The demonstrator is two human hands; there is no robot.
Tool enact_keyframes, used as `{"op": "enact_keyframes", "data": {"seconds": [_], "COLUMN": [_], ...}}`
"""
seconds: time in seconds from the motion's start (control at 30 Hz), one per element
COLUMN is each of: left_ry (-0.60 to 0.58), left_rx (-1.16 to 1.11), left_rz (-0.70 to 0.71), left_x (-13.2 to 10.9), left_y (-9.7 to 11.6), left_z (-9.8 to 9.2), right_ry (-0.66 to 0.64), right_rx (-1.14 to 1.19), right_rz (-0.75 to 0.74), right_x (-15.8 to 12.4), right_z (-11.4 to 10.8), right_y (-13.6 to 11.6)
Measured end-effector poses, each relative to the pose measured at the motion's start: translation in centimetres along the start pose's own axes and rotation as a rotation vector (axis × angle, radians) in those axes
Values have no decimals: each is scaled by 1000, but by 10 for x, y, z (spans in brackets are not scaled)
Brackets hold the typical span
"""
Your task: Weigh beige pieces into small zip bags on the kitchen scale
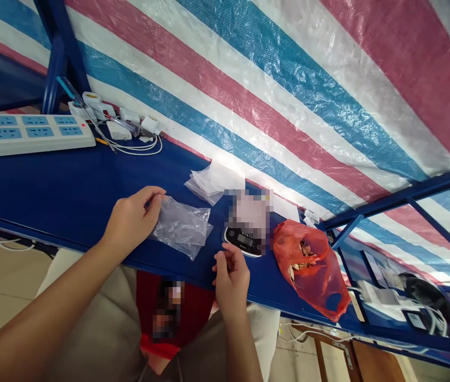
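Observation:
My left hand (135,216) pinches the upper left corner of a clear plastic bag (181,223), which lies flat near the front edge of the blue table. My right hand (232,270) is just in front of a small black digital scale (244,241), its fingers curled; whether anything is between them cannot be made out. Something pale and blurred out rests on the scale. Behind the clear bag lies a stack of more clear bags (204,183). To the right of the scale sits an open red plastic bag (316,281) with brownish pieces inside.
A white power strip (29,132) lies at the back left, beside chargers and a coiled white cable (141,151). Striped plastic sheeting (248,90) hangs behind the blue table (50,196). At the far right are white boxes (384,297) and cables.

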State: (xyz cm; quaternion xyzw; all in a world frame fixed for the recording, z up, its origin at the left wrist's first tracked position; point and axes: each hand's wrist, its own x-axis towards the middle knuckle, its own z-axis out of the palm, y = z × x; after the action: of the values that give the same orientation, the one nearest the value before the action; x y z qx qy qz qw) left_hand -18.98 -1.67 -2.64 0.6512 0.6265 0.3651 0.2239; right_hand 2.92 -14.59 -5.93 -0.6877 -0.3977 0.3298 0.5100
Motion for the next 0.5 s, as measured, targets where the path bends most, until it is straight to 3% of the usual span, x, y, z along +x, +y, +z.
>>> {"op": "enact_keyframes", "data": {"seconds": [0.13, 0.27, 0.37, 0.43, 0.5], "left_ry": [106, 86, 164, 230, 220], "left_rx": [-176, -356, -475, -455, -403], "left_rz": [-48, -163, -281, -319, -329], "left_x": [5, 18, 36, 52, 67], "left_y": [-8, -16, -24, -31, -37], "left_z": [-10, -14, -17, -21, -27], "right_ry": [47, 47, -52, -158, -276], "right_rx": [-159, -267, -418, -555, -689], "right_rz": [-130, -380, -555, -594, -612], "right_x": [-5, -8, -6, -2, 5], "right_z": [10, 32, 58, 76, 91], "right_y": [-4, -22, -40, -50, -55]}}
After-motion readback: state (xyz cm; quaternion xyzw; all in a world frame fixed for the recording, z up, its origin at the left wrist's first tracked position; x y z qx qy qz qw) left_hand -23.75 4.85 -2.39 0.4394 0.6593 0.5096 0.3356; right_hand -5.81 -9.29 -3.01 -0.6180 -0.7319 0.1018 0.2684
